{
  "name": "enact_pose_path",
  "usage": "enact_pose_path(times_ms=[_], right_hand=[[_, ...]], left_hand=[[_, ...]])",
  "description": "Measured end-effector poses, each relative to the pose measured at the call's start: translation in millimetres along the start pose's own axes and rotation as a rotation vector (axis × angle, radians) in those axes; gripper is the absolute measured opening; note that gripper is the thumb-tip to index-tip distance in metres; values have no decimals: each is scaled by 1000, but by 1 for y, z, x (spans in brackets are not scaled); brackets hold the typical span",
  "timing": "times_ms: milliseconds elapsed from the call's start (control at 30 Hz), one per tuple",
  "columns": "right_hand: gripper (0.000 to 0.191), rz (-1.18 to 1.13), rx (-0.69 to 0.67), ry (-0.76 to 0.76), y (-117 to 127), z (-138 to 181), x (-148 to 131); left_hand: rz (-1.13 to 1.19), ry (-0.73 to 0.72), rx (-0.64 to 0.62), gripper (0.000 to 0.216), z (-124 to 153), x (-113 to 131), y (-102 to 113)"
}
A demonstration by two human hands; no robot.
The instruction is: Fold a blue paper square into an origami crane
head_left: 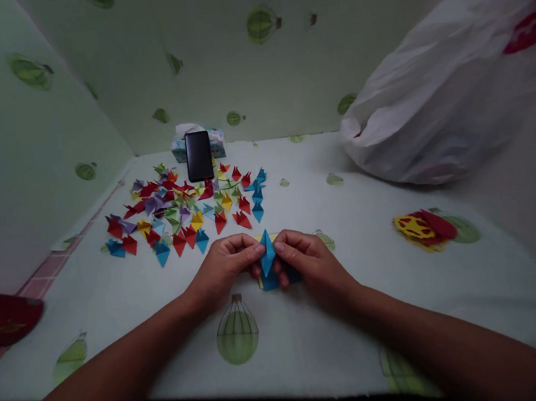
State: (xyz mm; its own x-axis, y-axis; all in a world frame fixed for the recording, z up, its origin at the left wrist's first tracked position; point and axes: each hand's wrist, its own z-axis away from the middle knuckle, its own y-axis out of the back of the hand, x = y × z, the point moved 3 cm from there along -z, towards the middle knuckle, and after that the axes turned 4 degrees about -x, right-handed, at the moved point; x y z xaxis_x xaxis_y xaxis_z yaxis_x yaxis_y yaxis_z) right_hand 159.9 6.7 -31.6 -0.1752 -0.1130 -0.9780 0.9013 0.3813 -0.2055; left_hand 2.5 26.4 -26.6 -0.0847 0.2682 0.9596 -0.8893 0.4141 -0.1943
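Note:
A blue folded origami paper (pixel 267 255), shaped like a narrow diamond, stands upright between my two hands. My left hand (pixel 236 258) pinches its left edge with thumb and fingers. On the opposite edge, my right hand (pixel 305 254) grips it the same way. Beneath the hands lie flat paper sheets (pixel 270 283), blue and yellow, partly hidden by my fingers. Beyond my left hand spreads a pile of small folded paper pieces (pixel 185 212) in red, blue, purple, green and yellow.
A black phone (pixel 199 156) leans on a tissue box (pixel 217 143) behind the pile. At the back right sits a large white plastic bag (pixel 429 94). Red and yellow paper cutouts (pixel 424 230) lie on the right, and a red object (pixel 5 317) is at the left edge.

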Motion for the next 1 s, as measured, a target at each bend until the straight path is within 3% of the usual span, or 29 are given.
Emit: enact_pose_path(times_ms=[267,500,700,833,1000], right_hand=[[31,165,21,-10,2,-2,-4],[29,522,183,126,2,2,-12],[25,283,64,39,3,-1,-8],[24,180,66,14,2,-2,-5],[23,220,123,33,0,0,-7]], left_hand=[[-37,2,9,21,2,0,0],[-130,16,46,23,3,2,-3],[-143,-2,27,23,1,3,-1],[-156,10,12,23,1,2,-1],[-112,12,0,24,2,1,-3]])
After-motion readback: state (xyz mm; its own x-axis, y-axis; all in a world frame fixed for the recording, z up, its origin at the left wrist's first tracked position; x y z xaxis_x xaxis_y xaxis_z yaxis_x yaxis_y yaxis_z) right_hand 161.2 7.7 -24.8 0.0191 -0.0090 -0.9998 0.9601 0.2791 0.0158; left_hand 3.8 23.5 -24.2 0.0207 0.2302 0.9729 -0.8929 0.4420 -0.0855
